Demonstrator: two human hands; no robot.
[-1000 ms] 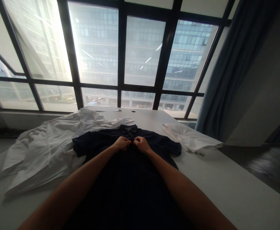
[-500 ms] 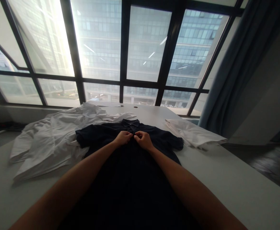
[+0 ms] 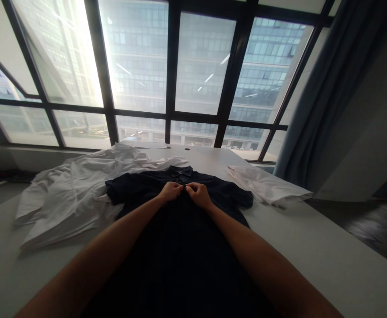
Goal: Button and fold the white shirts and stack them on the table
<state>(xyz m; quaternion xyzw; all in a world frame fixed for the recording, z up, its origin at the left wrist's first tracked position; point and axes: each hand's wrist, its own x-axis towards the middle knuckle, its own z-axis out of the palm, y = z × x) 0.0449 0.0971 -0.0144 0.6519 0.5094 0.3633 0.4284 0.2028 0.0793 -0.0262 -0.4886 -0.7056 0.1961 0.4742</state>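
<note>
A dark navy short-sleeved shirt (image 3: 213, 182) lies spread on the white table, its collar (image 3: 180, 170) toward the window and its sleeves out to both sides. My left hand (image 3: 171, 191) and my right hand (image 3: 197, 193) meet at the front opening just below the collar. Both have their fingertips pinched on the shirt's placket, a small gap apart. Any button between the fingers is too small and dark to make out. The lower part of the shirt blends into the dark area between my forearms.
Crumpled white shirts (image 3: 77, 185) are heaped on the left of the table (image 3: 316, 247), partly under the navy sleeve. Folded white cloth (image 3: 268, 184) lies to the right. Behind stand large windows, with a blue-grey curtain (image 3: 316, 97) at the right.
Both hands stay at the placket in nearly the same pinch. The view has shifted very slightly; the garments lie as before.
</note>
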